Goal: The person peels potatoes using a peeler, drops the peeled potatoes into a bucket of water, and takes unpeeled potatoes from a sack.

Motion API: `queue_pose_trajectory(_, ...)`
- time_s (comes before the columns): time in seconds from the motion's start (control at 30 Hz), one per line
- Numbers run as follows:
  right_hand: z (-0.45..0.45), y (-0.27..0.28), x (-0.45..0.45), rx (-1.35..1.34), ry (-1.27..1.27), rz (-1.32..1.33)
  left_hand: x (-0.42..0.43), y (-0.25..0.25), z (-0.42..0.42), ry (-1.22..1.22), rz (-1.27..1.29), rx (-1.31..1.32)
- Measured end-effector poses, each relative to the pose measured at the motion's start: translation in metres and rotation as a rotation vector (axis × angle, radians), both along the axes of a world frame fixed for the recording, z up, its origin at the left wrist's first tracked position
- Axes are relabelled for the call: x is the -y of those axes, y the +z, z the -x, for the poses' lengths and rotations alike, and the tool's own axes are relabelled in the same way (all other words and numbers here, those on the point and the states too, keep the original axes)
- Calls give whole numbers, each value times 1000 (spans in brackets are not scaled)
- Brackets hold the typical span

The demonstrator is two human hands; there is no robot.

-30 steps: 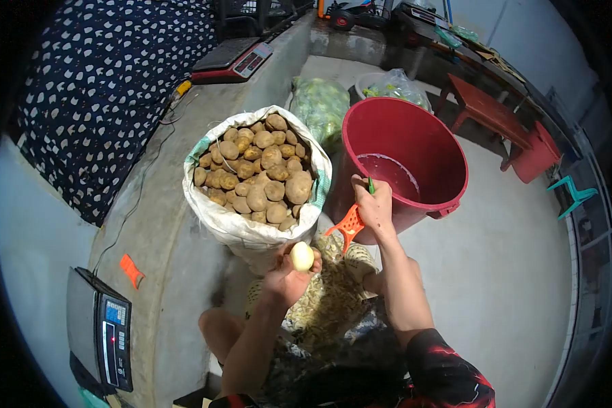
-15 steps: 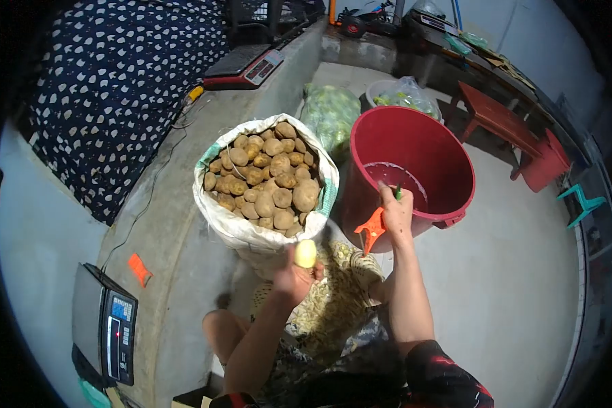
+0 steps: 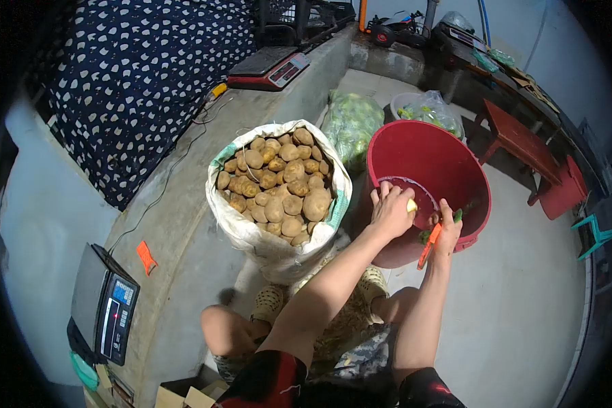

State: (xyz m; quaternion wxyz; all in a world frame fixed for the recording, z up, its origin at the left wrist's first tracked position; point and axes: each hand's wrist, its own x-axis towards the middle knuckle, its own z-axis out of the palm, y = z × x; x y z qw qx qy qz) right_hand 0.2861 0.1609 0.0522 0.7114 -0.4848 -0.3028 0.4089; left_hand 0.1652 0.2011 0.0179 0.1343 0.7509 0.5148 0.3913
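Observation:
My left hand (image 3: 392, 212) reaches over the near side of the red bucket (image 3: 428, 136), its fingers curled around a pale peeled potato (image 3: 412, 205) that shows only in part. My right hand (image 3: 446, 234) is at the bucket's near rim, closed on an orange peeler (image 3: 428, 247). Something green (image 3: 457, 215) sticks out by that hand's fingers; I cannot make out what it is. Inside the bucket is a liquid with a pale, foamy edge. Left of the bucket stands a white sack (image 3: 279, 248) filled with unpeeled brown potatoes (image 3: 285, 183).
Potato peelings (image 3: 336, 330) lie on the floor between my legs. Behind the sack is a bag of green vegetables (image 3: 352, 121). A red scale (image 3: 270, 68) and a black scale (image 3: 109, 306) rest on the concrete ledge, with an orange piece (image 3: 145, 258) nearby. A red-brown bench (image 3: 520, 139) stands right.
My left hand has carried the peeled potato from above the peelings to the bucket. My right hand, with the peeler, has shifted right and slightly down. The view has turned a little.

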Motion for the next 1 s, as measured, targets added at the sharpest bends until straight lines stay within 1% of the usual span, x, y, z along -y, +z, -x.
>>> queue_pose_trajectory(0.03, -6, -3, -2, -3, 5, 2, -2, -6, -2, -11, 20, -115)
queue_pose_trajectory(0.07, -15, -8, -5, -17, 13, 19, -1, -14, -3, -34, 94, -140)
queue_pose_trajectory(0.1, -18, -7, -6, -34, 19, 37, -1, -18, 0, -33, 100, -146)
queue_pose_trajectory(0.17, -20, -7, -3, -43, 46, 58, 3, -29, 12, -122, 84, -46)
queue_pose_trajectory(0.23, -23, -11, -6, 5, 31, 19, 10, -27, 35, -98, -1, -82)
queue_pose_trajectory(0.27, -26, -15, -8, 22, 34, -5, 10, -22, 55, -137, 1, -34)
queue_pose_trajectory(0.3, -27, -15, -9, 20, 30, -1, 5, -29, 78, -109, -71, 46)
queue_pose_trajectory(0.33, -24, -12, -9, 12, 18, 16, 11, -21, 103, 37, -94, 49)
queue_pose_trajectory(0.37, -20, -9, -7, 3, 5, 38, -4, -30, 140, 85, -195, 52)
queue_pose_trajectory(0.4, -15, -1, -4, 1, 1, 32, -2, -15, 169, 159, -151, 63)
queue_pose_trajectory(0.43, -15, -2, -4, 2, -3, 34, -5, -2, 201, 273, -167, 46)
queue_pose_trajectory(0.47, -14, -3, -5, 6, 4, 45, -15, -19, 237, 425, -202, 34)
queue_pose_trajectory(0.5, -12, -5, -6, 11, 13, 56, -20, -22, 270, 467, -60, 113)
queue_pose_trajectory(0.57, -8, -8, -9, 3, 28, 54, -22, -24, 325, 548, 159, -29)
queue_pose_trajectory(0.6, -4, -7, -9, 15, 22, 79, -21, -32, 351, 559, 195, -155)
queue_pose_trajectory(0.63, 0, -6, -9, 28, 14, 105, -18, -34, 365, 568, 231, -280)
queue_pose_trajectory(0.67, 2, -9, -10, 33, 14, 103, -14, -37, 375, 639, 263, -409)
queue_pose_trajectory(0.7, 4, -13, -12, 68, 11, 92, -11, -35, 379, 672, 294, -478)
queue_pose_trajectory(0.77, 4, -19, -14, 113, 7, 88, -11, -33, 383, 739, 479, -542)
queue_pose_trajectory(0.8, 6, -20, -14, 113, 19, 84, -10, -28, 379, 737, 485, -536)
queue_pose_trajectory(0.87, 13, -14, -12, 106, 34, 98, -12, -20, 369, 861, 636, -509)
queue_pose_trajectory(1.0, 9, -13, -11, 142, 88, 91, -28, -24, 369, 959, 562, -429)
